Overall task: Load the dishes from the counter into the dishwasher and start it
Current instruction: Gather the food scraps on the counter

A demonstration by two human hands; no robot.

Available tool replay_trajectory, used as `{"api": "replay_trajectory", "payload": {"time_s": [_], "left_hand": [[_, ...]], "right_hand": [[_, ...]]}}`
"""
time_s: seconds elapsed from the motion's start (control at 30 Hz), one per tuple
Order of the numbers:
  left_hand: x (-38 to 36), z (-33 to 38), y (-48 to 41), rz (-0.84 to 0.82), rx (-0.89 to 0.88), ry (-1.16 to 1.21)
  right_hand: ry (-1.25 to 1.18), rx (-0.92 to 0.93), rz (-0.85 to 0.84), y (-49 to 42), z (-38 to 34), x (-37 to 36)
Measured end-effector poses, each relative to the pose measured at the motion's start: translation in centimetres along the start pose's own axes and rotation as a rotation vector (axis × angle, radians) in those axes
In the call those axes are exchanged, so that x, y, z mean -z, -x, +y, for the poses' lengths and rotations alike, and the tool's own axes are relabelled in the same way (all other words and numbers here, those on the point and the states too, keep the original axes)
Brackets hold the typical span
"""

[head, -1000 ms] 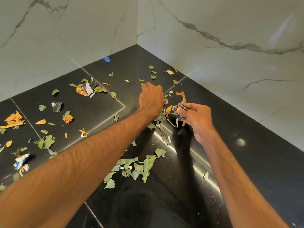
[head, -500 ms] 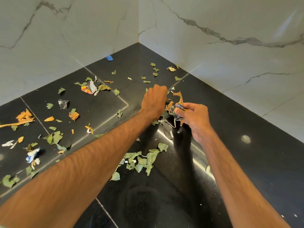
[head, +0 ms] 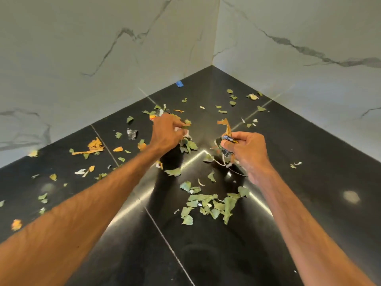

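Note:
No dishes or dishwasher are in view. A glossy black tiled surface point(head: 309, 153) in a corner is strewn with torn green leaves, orange scraps and wrapper bits. My left hand point(head: 167, 133) is curled over a clump of leaf and paper scraps point(head: 186, 125) on the surface, gripping them. My right hand point(head: 245, 147) holds a bunch of scraps point(head: 226, 139), a foil wrapper bit and an orange strip that sticks up above the fingers. The two hands are a short way apart.
White marble walls point(head: 103, 48) meet at the corner behind. A pile of green leaf pieces point(head: 210, 203) lies in front of my hands. Orange scraps point(head: 92, 146), a foil piece point(head: 132, 134) and a small blue bit point(head: 179, 84) lie to the left and back.
My left hand has moved left, away from my right hand, and now grips scraps farther left. My right hand keeps its bunch and has barely moved.

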State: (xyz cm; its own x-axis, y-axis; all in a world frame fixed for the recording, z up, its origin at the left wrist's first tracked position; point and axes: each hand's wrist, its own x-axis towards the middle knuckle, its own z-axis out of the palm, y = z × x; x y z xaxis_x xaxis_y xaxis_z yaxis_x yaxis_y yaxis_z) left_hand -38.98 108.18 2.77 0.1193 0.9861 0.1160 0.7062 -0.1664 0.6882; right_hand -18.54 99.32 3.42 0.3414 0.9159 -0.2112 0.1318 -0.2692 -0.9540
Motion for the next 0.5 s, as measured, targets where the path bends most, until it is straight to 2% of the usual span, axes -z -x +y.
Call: {"api": "replay_trajectory", "payload": {"time_s": [0.3,0.5], "left_hand": [[8.3,-7.6,0.0,0.1,0.166,0.04],[10.5,-11.1,1.3,0.115,0.247,0.148]], "right_hand": [[0.364,0.21,-0.248,-4.2,-5.1,-11.8],[0.799,0.436,-0.395,-8.8,-7.0,-18.9]]}}
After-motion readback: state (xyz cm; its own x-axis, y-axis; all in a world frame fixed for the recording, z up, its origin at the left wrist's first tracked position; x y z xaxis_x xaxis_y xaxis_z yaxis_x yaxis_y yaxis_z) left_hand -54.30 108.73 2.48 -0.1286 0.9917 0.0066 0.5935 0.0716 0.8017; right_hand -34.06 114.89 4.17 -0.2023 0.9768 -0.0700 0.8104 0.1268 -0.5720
